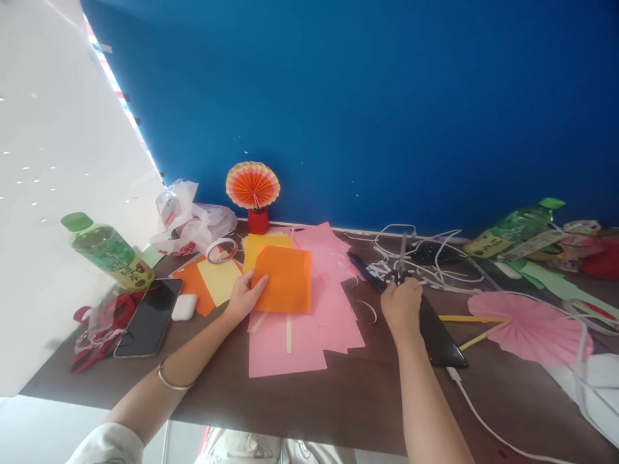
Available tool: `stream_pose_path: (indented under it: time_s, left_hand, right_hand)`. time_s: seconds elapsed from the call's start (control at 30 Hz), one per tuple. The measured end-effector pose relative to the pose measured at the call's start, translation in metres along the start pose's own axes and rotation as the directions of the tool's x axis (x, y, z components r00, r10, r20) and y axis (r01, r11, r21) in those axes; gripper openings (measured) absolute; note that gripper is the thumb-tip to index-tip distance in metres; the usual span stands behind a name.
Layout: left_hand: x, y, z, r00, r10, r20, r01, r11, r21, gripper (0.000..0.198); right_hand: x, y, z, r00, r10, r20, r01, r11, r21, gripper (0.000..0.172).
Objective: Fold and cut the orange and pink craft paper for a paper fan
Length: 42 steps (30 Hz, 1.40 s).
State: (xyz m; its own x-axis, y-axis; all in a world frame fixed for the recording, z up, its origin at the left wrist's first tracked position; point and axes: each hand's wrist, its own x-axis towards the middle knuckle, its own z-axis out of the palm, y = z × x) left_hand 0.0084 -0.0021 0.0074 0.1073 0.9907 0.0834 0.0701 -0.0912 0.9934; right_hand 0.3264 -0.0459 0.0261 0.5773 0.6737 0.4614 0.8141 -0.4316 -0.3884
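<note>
My left hand (pixel 244 295) rests with fingers spread on the left edge of a folded orange paper sheet (pixel 285 278), which lies on a pile of pink paper sheets (pixel 314 322). My right hand (pixel 402 303) is closed around the handle of a slim grey tool (pixel 403 252), maybe scissors, that points away from me. That hand sits over a black tablet (pixel 438 332). Yellow paper (pixel 264 243) shows behind the orange sheet.
A green-capped bottle (pixel 109 251), a phone (pixel 151 317), an earbud case (pixel 184 307), a tape roll (pixel 222 250) and a plastic bag (pixel 191 222) lie left. An orange paper fan in a red cup (pixel 253 193) stands at the blue wall. White cables (pixel 425 258), a pink paper fan (pixel 529 327) and another bottle (pixel 515 231) lie right.
</note>
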Motion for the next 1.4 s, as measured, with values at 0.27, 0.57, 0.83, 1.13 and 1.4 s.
stream_pose_path:
  time_s: [0.27, 0.57, 0.83, 1.13, 1.4]
  left_hand:
    - [-0.001, 0.002, 0.003, 1.000, -0.002, 0.007, 0.003, 0.999, -0.035, 0.036]
    - [0.000, 0.008, 0.001, 0.988, 0.044, -0.145, -0.039, 0.999, 0.038, 0.037]
    - [0.005, 0.011, -0.005, 0.904, 0.031, -0.426, -0.027, 1.000, 0.015, 0.035]
    - [0.005, 0.008, -0.003, 0.905, -0.087, -0.416, 0.030, 0.989, -0.142, 0.036]
    - [0.001, 0.000, 0.004, 0.931, 0.028, -0.363, -0.074, 0.991, -0.114, 0.036]
  right_hand:
    - [-0.008, -0.014, -0.003, 0.998, -0.069, -0.016, 0.068, 0.996, -0.057, 0.035]
    - [-0.027, -0.041, -0.002, 0.913, -0.116, 0.391, -0.191, 0.727, 0.660, 0.030]
    - [-0.059, -0.075, -0.019, 0.590, -0.449, 0.671, -0.300, 0.650, 0.698, 0.040]
    - [-0.064, -0.071, -0.013, 0.461, -0.493, 0.738, -0.287, 0.704, 0.650, 0.041]
    - [-0.064, -0.073, -0.007, 0.360, -0.509, 0.782, -0.540, 0.570, 0.620, 0.045]
